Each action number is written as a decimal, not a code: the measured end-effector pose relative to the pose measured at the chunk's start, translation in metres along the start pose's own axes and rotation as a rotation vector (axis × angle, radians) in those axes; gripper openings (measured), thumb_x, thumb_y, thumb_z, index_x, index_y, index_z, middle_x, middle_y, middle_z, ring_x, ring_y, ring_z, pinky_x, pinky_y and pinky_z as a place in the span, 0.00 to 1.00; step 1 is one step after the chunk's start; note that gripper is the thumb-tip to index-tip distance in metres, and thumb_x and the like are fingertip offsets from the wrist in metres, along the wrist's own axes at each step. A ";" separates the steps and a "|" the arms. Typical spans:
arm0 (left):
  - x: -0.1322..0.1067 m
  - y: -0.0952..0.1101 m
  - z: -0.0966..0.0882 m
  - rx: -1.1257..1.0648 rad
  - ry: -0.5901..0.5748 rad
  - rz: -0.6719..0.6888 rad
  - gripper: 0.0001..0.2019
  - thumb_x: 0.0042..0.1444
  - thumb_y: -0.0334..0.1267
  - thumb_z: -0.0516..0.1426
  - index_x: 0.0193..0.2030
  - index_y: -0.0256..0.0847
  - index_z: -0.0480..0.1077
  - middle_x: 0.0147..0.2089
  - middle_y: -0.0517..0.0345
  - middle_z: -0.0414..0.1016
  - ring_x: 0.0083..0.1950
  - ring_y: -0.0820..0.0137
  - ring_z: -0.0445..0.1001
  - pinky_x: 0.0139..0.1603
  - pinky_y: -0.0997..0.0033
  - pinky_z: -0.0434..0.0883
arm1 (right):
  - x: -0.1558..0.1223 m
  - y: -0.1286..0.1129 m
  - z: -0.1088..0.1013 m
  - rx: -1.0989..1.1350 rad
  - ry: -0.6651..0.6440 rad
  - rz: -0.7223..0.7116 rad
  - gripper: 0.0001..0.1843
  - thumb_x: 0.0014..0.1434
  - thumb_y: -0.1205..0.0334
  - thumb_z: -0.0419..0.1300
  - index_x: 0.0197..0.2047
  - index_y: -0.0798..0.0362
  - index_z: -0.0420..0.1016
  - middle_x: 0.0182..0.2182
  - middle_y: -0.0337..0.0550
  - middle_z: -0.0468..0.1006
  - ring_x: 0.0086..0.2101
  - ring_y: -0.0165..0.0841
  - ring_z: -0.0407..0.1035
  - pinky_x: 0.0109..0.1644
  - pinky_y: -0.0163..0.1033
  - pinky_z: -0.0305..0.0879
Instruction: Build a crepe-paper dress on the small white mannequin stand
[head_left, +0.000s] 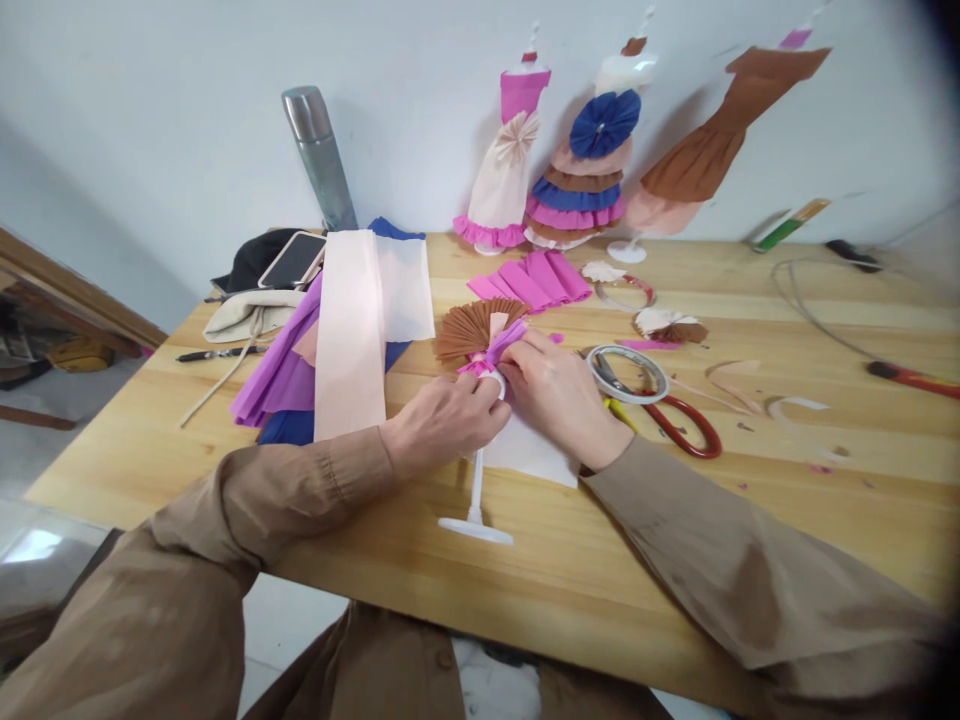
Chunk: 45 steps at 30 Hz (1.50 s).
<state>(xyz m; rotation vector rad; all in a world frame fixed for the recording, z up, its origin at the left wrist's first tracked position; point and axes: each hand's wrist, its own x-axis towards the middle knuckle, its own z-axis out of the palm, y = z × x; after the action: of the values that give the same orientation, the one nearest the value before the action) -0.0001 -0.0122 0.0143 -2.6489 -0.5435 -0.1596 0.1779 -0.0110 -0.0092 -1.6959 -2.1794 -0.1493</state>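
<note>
Plainly, I have both hands busy at one small white dress-form stand [478, 480], its foot on the tabletop just below my grip and its upper part mostly hidden between my fingers. My left hand [450, 415] is closed around the form's upper part from the left; my right hand [555, 390] pinches a purple paper strip [504, 342] from the other side. From where I watch, the fingertips cover the exact contact, so I can't be sure how much of the form each one touches. Directly beyond the grip, a brown pleated paper fan [466, 330] spreads out, with gathered pink paper [477, 367] at its lower edge. A white sheet [532, 455] lies under my right wrist. Just to the right of that hand, a tape roll [663, 378] rests over red-handled scissors [712, 438]. Left of the grip I have a long cream crepe-paper sheet [349, 330] lying on purple paper [274, 365]. Farther past my hands, folded magenta paper [532, 283] lies flat, and behind it, near the wall, are a pink-and-cream dressed form [499, 185], a tiered dressed form [581, 185] and a brown-dressed form [705, 160]. Well beyond my left hand, a metal thermos [324, 165] stands near a phone [294, 262].
</note>
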 end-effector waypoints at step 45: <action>-0.028 -0.002 -0.020 0.008 0.074 0.299 0.12 0.62 0.24 0.48 0.32 0.35 0.68 0.28 0.55 0.69 0.25 0.71 0.64 0.24 0.66 0.56 | -0.003 -0.005 0.001 -0.042 0.036 -0.075 0.15 0.69 0.65 0.49 0.37 0.58 0.77 0.38 0.49 0.76 0.29 0.33 0.65 0.28 0.40 0.46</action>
<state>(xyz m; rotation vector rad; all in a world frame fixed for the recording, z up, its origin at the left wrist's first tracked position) -0.0274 -0.0288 0.0277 -2.6660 -0.1211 -0.1626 0.1737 -0.0152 -0.0102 -1.6211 -2.2288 -0.2450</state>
